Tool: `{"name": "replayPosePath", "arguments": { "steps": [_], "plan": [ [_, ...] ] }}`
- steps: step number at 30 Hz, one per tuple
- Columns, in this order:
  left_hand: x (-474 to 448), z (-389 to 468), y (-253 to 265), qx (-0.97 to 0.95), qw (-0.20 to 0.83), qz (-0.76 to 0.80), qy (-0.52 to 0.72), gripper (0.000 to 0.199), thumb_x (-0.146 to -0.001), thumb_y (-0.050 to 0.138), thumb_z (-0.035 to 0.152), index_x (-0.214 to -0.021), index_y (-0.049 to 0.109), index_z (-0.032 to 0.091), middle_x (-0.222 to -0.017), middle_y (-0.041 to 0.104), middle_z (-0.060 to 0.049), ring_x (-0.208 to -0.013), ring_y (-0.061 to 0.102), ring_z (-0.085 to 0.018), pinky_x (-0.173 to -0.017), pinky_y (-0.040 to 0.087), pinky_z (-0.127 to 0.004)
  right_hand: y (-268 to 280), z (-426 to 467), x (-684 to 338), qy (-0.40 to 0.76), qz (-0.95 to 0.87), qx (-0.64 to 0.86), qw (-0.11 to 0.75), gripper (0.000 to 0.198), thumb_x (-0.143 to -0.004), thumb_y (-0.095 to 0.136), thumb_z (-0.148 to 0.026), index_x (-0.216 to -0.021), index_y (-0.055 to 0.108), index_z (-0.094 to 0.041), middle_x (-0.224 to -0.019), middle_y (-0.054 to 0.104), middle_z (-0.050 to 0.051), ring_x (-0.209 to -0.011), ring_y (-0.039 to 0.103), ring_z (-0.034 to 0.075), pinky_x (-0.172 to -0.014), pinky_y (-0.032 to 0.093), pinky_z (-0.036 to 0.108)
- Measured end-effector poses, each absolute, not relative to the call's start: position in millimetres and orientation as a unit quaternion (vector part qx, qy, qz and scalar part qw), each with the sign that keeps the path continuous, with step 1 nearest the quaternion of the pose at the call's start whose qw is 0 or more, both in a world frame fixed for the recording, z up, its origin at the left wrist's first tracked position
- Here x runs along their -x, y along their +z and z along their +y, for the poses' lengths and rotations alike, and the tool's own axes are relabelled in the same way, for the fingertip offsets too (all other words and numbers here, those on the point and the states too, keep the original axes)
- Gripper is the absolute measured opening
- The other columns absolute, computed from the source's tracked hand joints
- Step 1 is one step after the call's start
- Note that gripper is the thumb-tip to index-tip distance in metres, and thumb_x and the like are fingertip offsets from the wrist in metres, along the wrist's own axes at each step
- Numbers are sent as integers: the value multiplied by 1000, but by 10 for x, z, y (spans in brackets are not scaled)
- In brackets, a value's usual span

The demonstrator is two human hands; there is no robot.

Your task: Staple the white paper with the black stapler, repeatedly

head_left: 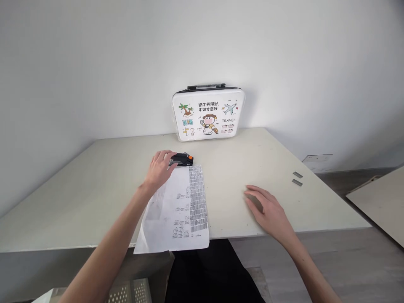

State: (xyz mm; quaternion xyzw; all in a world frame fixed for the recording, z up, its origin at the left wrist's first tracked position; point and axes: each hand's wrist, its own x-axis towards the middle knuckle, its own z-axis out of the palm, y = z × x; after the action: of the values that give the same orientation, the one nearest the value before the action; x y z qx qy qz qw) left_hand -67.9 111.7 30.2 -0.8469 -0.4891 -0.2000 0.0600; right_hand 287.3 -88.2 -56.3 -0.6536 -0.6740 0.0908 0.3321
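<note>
The long black stapler with an orange tab (183, 159) lies left-to-right at the far edge of the printed white paper sheet (178, 214), its left end grasped by my left hand (160, 169). My right hand (268, 210), loosely curled and empty, is farther off, rightward.

At twelve o'clock, a white case (208, 114) stands by the wall (94, 63); at seven, a perforated bin (141, 290).
</note>
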Motion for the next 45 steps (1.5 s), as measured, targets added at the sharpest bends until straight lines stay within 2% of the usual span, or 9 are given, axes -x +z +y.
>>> {"name": "replayPosePath", "arguments": {
  "steps": [2, 5, 12, 19, 21, 24, 28, 33, 45],
  "plan": [
    [599, 1315, 301, 854, 56, -487, -174, 41, -103, 50, 34, -142, 55, 24, -147, 56, -12, -138, 46, -33, -116, 38, -52, -570, -878, -2878, 89, -676, 651, 333, 34, -107, 44, -50, -127, 64, -31, -147, 62, 5, -135, 58, 31, -107, 52, 52],
    [559, 1536, 261, 861, 43, -484, -151, 38, -101, 54, 37, -136, 60, 24, -138, 64, -11, -134, 50, -34, -114, 38, -51, -573, -872, -2886, 85, -680, 647, 334, 34, -107, 44, -49, -127, 64, -31, -147, 62, 6, -136, 57, 30, -109, 51, 52],
    [594, 1664, 323, 871, 17, -464, -157, 23, -99, 59, 35, -115, 69, 22, -114, 73, -10, -107, 66, -32, -97, 47, -47, -551, -868, -2881, 86, -679, 643, 343, 35, -107, 44, -49, -126, 66, -30, -146, 63, 8, -136, 58, 32, -105, 55, 52],
    [309, 1215, 455, 880, -4, -397, -262, 22, -102, 59, 35, -119, 63, 22, -112, 70, -8, -102, 66, -26, -90, 51, -40, -570, -864, -2880, 84, -678, 642, 349, 34, -107, 46, -48, -125, 66, -29, -145, 64, 7, -135, 59, 31, -109, 51, 52],
    [122, 971, 466, 888, -31, -349, -297, 23, -102, 61, 37, -118, 63, 21, -109, 70, -8, -98, 66, -26, -88, 52, -39, -553, -867, -2878, 105, -667, 646, 357, 36, -106, 46, -50, -126, 67, -29, -146, 64, 7, -136, 58, 31, -109, 50, 52],
    [-194, 581, 443, 906, -70, -307, -284, 25, -103, 62, 42, -115, 63, 21, -105, 71, -7, -91, 68, -24, -81, 53, -38, -492, -872, -2887, 162, -632, 653, 384, 40, -106, 43, -53, -128, 67, -30, -144, 65, 6, -136, 58, 30, -111, 49, 50],
    [-585, 194, 321, 922, -97, -274, -255, 26, -100, 67, 41, -113, 62, 20, -105, 72, -6, -90, 69, -24, -83, 53, -39, -403, -876, -2928, 235, -555, 668, 437, 46, -108, 36, -57, -128, 69, -30, -138, 70, 5, -131, 62, 28, -108, 51, 43],
    [-928, 8, 142, 922, -116, -278, -243, 25, -99, 69, 41, -111, 61, 21, -108, 72, -5, -95, 70, -25, -89, 53, -41, -390, -872, -2977, 264, -493, 664, 496, 49, -107, 36, -60, -123, 70, -29, -135, 71, 6, -122, 66, 25, -104, 51, 38],
    [-1120, -65, -48, 902, -182, -292, -261, 26, -98, 72, 41, -112, 61, 23, -111, 72, -3, -96, 69, -24, -93, 52, -42, -434, -844, -2970, 239, -474, 670, 519, 48, -104, 40, -62, -119, 68, -25, -125, 74, 10, -116, 69, 27, -100, 53, 41]
  ]
}}
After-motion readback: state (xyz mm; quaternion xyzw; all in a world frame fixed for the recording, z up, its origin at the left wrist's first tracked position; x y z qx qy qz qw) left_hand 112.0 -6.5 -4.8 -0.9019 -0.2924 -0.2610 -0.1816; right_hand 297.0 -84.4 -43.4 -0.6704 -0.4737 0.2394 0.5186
